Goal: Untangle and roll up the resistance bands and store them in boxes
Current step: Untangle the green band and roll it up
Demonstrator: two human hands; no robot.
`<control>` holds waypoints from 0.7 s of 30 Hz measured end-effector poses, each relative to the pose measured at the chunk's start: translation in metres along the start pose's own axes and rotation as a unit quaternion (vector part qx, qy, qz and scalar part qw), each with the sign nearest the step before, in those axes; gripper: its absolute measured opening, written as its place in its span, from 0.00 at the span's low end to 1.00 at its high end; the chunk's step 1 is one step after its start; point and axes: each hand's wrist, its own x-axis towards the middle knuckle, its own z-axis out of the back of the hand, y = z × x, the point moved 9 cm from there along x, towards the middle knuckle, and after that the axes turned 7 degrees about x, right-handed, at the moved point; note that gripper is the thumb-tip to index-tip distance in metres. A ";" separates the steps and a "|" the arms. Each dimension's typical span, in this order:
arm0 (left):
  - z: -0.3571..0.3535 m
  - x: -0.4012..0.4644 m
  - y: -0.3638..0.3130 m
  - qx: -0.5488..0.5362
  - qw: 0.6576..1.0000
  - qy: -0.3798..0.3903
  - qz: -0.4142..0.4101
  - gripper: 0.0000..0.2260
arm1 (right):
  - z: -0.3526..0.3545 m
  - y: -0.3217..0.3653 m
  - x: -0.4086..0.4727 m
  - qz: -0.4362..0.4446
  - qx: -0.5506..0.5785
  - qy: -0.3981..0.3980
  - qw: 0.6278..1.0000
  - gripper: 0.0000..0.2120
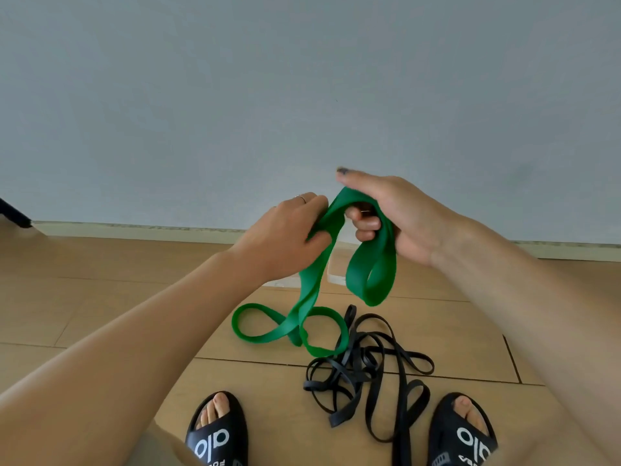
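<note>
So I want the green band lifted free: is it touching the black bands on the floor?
Touching. The head view shows the green band's lower loop lying across the black bands' top edge.

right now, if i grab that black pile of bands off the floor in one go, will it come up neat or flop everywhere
Probably floppy: the black bands lie in loose, crossing loops on the wooden floor. Likely to lift as one tangle with loops trailing. The green band droops limply from both hands, which hints at similar softness.

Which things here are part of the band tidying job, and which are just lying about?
Job:
green band, held by left hand and right hand
tangled black bands on the floor

Just there:
black slides
clear plastic object behind the band
dark object by the wall
</note>
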 end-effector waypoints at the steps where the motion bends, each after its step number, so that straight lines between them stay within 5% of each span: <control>1: 0.003 0.001 0.002 0.006 1.000 -0.018 0.011 0.07 | -0.001 0.000 -0.001 0.003 -0.011 0.007 1.000 0.13; 4: 0.013 0.005 0.012 0.000 0.997 -0.049 0.057 0.06 | -0.002 0.001 -0.002 0.001 -0.008 0.008 1.000 0.11; 8: -0.005 0.000 0.002 -0.066 0.996 0.045 0.029 0.06 | -0.002 0.000 -0.004 -0.015 0.048 0.009 0.999 0.11; 13: -0.020 -0.009 0.002 -0.159 0.979 0.097 0.079 0.22 | -0.007 -0.004 -0.009 -0.036 0.091 0.032 0.995 0.12; 17: -0.018 -0.010 -0.008 -0.208 0.970 0.108 0.068 0.09 | -0.016 -0.001 -0.012 -0.035 0.104 0.081 0.991 0.12; 21: -0.013 -0.010 -0.001 -0.234 0.962 0.101 0.097 0.08 | -0.007 0.001 -0.009 -0.016 0.061 0.071 0.995 0.15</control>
